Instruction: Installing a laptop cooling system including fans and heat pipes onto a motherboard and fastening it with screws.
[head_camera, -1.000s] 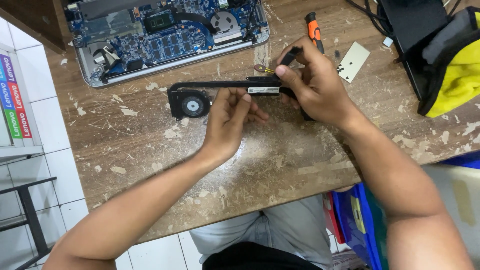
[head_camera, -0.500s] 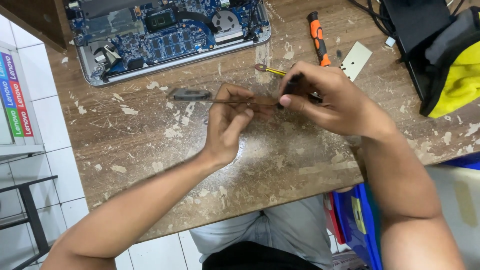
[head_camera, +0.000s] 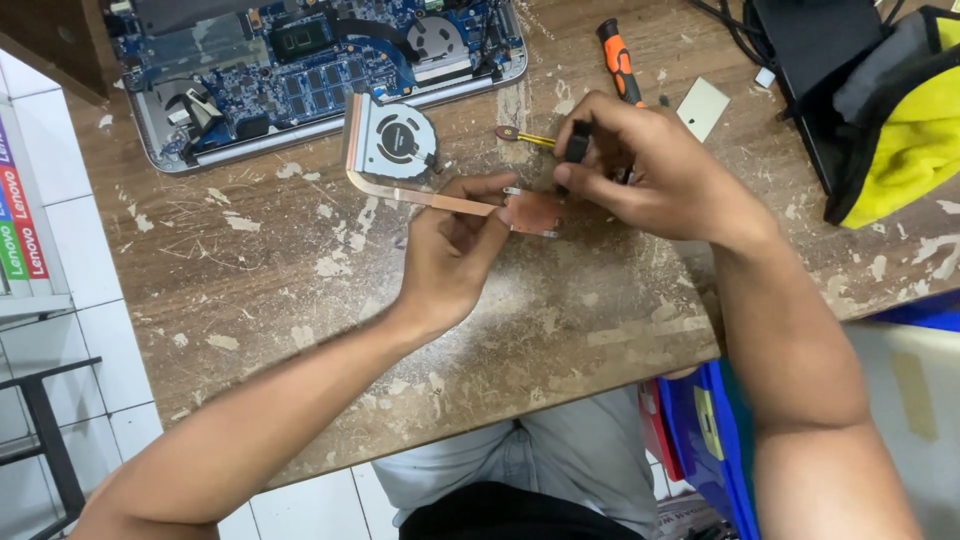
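A laptop cooling assembly lies flat on the worn wooden table (head_camera: 300, 300): a grey fan (head_camera: 392, 140), a copper heat pipe (head_camera: 420, 197) and a copper plate (head_camera: 533, 212). My left hand (head_camera: 455, 255) pinches the pipe next to the plate. My right hand (head_camera: 650, 170) holds a small black object (head_camera: 577, 142) just above the plate's far edge. What the black object is cannot be told.
An open laptop (head_camera: 250, 60) with bare circuit board sits at the back left. A thin yellow-handled tool (head_camera: 525, 137), an orange screwdriver (head_camera: 618, 60) and a white card (head_camera: 702, 108) lie behind my hands. A yellow and black bag (head_camera: 900, 120) is at right, a blue bin (head_camera: 710, 440) below the table edge.
The cooling assembly was turned over: black fan side up, then edge-on, now grey side up with the fan nearer the laptop. My right hand shifted right over the copper plate.
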